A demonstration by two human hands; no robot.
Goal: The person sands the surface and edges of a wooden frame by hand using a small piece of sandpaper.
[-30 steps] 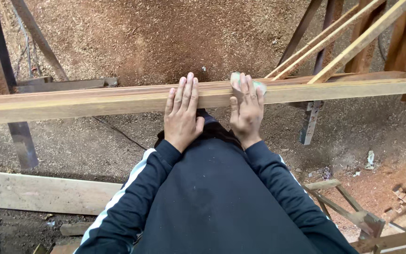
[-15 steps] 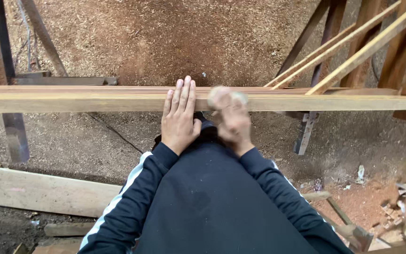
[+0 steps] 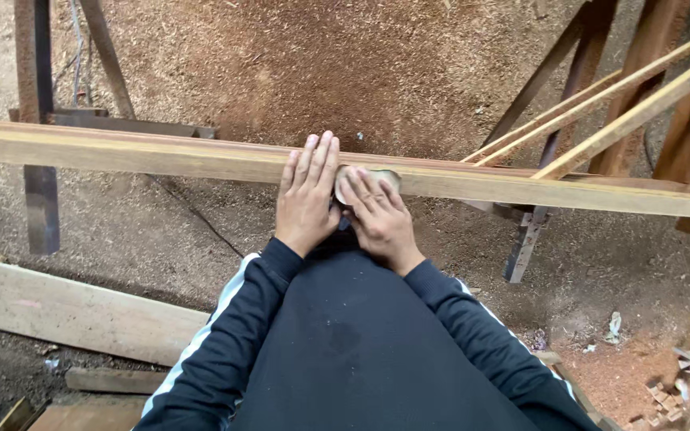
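a: left hand (image 3: 307, 199) lies flat on the long timber beam (image 3: 161, 160), fingers straight and close together, palm down, gripping nothing. pressing or steadying, as far as i can judge.

b: and the right hand (image 3: 377, 215)?

a: fingers spread over a small piece of sandpaper (image 3: 365, 177), holding it against the beam's upper face, just beside the left hand. the two hands nearly touch.

b: where does the beam sit?

a: it runs across the view, left to right, resting on dark metal supports (image 3: 40, 199), with the person standing right behind it in a dark jacket with a pale sleeve stripe (image 3: 201, 343).

b: how far along is the sanding?

a: hard to read. the top face looks pale and fairly even along its length; no clear line between worked and unworked wood. my judgement: the hands are at mid-length, so the stretch to either side may be open, but the surface does not settle it.

b: surroundings?

a: sawdust-covered ground (image 3: 345, 72), thin slats (image 3: 600, 112) leaning at the right, a loose plank (image 3: 73, 311) on the ground at the left, small offcuts (image 3: 664, 399) low right.
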